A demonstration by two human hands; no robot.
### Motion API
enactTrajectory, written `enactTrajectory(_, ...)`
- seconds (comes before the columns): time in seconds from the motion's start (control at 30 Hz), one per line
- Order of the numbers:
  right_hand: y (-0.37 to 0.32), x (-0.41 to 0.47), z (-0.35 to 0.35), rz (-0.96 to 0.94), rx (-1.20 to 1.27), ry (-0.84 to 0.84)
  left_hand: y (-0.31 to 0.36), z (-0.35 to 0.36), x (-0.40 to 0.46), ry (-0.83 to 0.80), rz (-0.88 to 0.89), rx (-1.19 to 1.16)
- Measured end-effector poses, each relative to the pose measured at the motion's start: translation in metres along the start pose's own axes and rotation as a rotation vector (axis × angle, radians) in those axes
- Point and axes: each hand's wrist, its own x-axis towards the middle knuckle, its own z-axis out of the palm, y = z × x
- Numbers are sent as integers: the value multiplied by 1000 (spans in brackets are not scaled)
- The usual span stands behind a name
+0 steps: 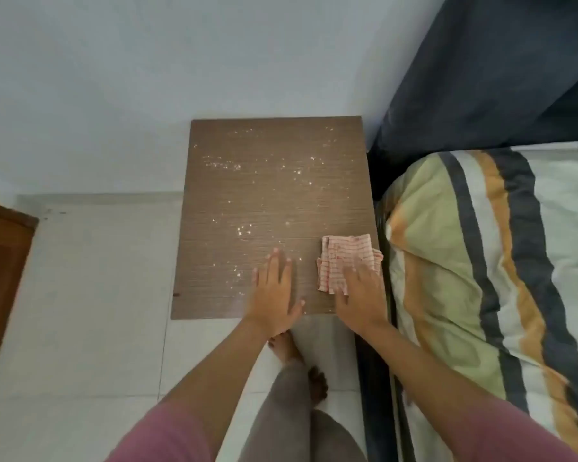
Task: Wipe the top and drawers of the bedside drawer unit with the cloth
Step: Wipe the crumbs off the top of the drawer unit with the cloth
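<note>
A: Which step am I on?

B: The very start of the top, I judge. My right hand [361, 295] lies flat on the cloth [346, 260], fingers spread and pressing down, not pinching it. The cloth sits folded under and just ahead of that grip, at the near right corner of the bedside drawer unit [247, 201], hard against the edge beside the bed [481, 261]

A: And the left hand?

B: My left hand [276, 293] rests open on the wood just left of the cloth, palm down, holding nothing; I read it as steadying

A: What is left to do?

B: Nearly all of it. White specks [224, 165] lie scattered ahead of both grips, thickest toward the far edge by the wall, some just beyond the left fingertips. The drawers are out of sight below the top, so I cannot tell their state

A: Next move?

B: Keep the palm pressing and sweep the cloth away from me and leftward over the specks, gathering them, not flicking them off onto the floor [80, 295]
</note>
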Motion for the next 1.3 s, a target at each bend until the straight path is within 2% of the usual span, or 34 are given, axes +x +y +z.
enactTrajectory(0.13, 11, 28, 10, -13, -155, -57, -7, 16, 29, -42, 13, 9)
enactTrajectory(0.33, 33, 51, 31, -144, -300, -75, -15, 34, 48, -104, 96, 17)
enactTrajectory(0.53, 40, 56, 33, -189, -173, -59, -19, 35, 50, -108, 111, 4)
enactTrajectory(0.7, 40, 83, 29, -240, 85, -86, -26, 23, 68, -115, 60, -13)
enactTrajectory(0.9, 28, 148, -14, -204, 270, 54, -36, -20, 133, -52, -12, -29)
enactTrajectory(1.2, 22, 309, -68, -263, 204, 191, -52, -39, 192, -195, -22, 15)
enactTrajectory(1.3, 23, 357, -73, -251, 137, 127, -53, -37, 193, -214, -27, 7)
